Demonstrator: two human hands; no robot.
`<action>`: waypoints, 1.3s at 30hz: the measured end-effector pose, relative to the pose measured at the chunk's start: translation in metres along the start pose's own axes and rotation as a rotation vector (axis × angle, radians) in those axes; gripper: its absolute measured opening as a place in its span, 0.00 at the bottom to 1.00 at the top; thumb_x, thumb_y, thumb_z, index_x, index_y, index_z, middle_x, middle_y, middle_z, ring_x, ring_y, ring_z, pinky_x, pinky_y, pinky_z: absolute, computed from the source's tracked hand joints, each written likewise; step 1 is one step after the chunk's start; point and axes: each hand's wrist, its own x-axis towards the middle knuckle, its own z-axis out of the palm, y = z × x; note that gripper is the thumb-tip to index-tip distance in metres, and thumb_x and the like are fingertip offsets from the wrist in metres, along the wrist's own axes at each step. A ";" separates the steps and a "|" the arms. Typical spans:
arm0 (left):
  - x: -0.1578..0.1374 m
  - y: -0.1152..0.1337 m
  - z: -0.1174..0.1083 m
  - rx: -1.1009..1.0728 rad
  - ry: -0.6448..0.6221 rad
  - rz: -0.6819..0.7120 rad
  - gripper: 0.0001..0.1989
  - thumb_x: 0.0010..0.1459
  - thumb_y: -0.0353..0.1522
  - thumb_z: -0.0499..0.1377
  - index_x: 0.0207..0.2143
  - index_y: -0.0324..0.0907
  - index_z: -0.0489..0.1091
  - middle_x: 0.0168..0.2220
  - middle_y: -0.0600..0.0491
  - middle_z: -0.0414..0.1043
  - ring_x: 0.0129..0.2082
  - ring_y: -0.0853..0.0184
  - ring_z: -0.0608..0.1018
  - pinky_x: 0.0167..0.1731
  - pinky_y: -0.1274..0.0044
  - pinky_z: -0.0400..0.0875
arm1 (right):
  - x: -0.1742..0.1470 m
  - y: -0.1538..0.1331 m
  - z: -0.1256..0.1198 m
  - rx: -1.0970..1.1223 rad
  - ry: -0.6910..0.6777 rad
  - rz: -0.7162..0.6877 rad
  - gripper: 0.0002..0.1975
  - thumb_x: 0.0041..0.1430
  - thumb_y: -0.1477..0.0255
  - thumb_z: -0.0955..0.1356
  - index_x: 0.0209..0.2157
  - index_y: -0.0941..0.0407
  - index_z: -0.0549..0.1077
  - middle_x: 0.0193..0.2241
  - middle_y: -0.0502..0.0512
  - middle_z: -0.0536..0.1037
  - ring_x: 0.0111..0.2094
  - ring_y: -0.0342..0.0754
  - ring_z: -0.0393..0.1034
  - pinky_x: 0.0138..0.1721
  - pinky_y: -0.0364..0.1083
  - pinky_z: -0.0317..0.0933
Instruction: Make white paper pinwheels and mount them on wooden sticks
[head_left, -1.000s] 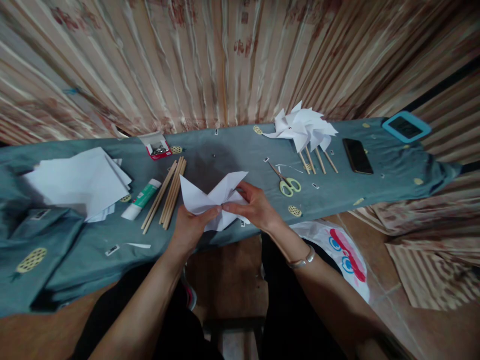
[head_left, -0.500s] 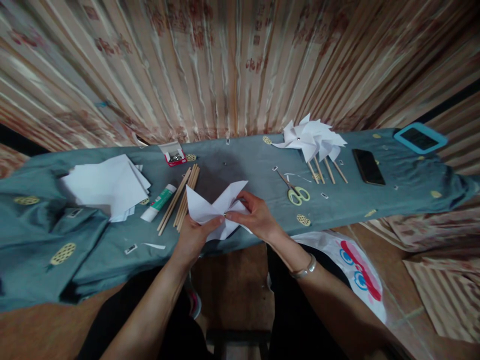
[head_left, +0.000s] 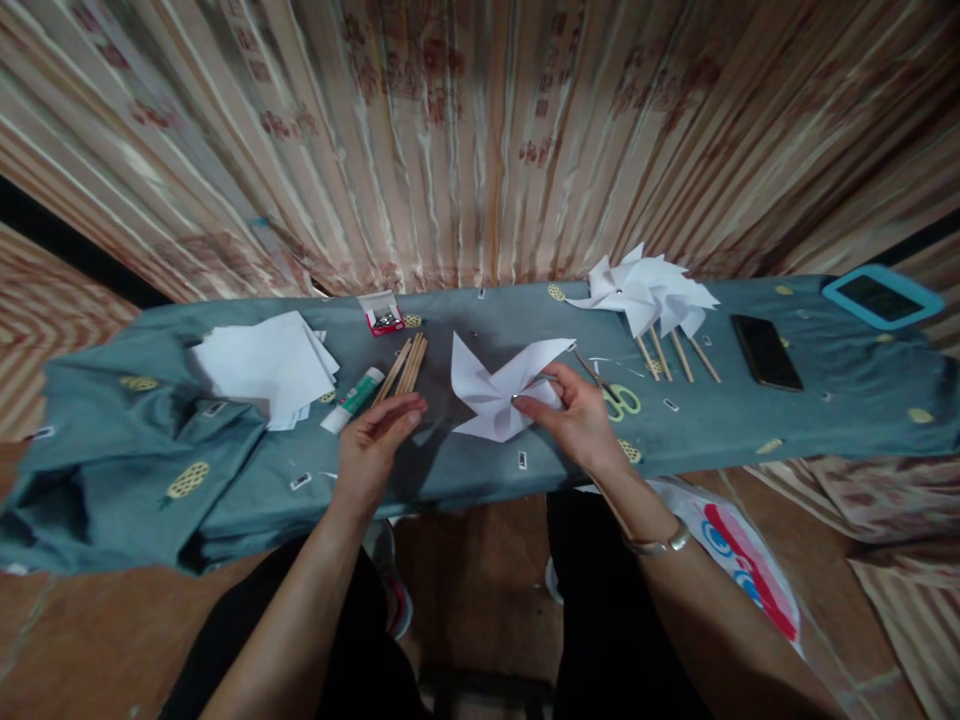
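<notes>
Right hand [head_left: 577, 415] has it: thumb and fingers pinch the white, four-bladed paper pinwheel [head_left: 480, 388] by its right side, thumb right by the small silver metal pin [head_left: 514, 399] at the centre! The pinwheel sits just left of that hand, over the middle of the teal cloth-covered surface [head_left: 442, 475], toward the near edge. Left hand [head_left: 369, 445], well apart from the paper, is loosely curled with a narrow thumb gap, gripping nothing visible, in front of the slim pale wooden sticks [head_left: 412, 362]; contact there, can't tell. Green-handled metal scissors [head_left: 624, 402] lie beyond the right hand, partly hidden.
</notes>
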 end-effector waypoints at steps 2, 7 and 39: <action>0.003 -0.002 -0.008 0.109 0.054 0.058 0.17 0.44 0.39 0.69 0.36 0.39 0.78 0.38 0.48 0.81 0.42 0.59 0.81 0.47 0.69 0.74 | -0.003 0.000 -0.004 -0.059 0.010 -0.042 0.22 0.44 0.65 0.76 0.43 0.53 0.72 0.32 0.50 0.83 0.30 0.48 0.77 0.33 0.47 0.71; 0.023 -0.006 -0.024 0.415 0.088 0.197 0.16 0.47 0.40 0.63 0.36 0.40 0.78 0.36 0.49 0.81 0.37 0.60 0.81 0.41 0.72 0.75 | -0.016 -0.003 -0.007 -0.351 0.035 -0.175 0.19 0.52 0.67 0.73 0.47 0.52 0.71 0.38 0.52 0.83 0.39 0.52 0.79 0.43 0.52 0.72; 0.063 0.001 0.008 1.559 -0.177 0.414 0.12 0.60 0.33 0.52 0.39 0.41 0.75 0.41 0.45 0.76 0.36 0.57 0.78 0.31 0.73 0.66 | -0.060 -0.012 0.000 -0.762 -0.117 -0.817 0.21 0.63 0.78 0.66 0.57 0.54 0.62 0.44 0.57 0.81 0.42 0.49 0.78 0.46 0.49 0.72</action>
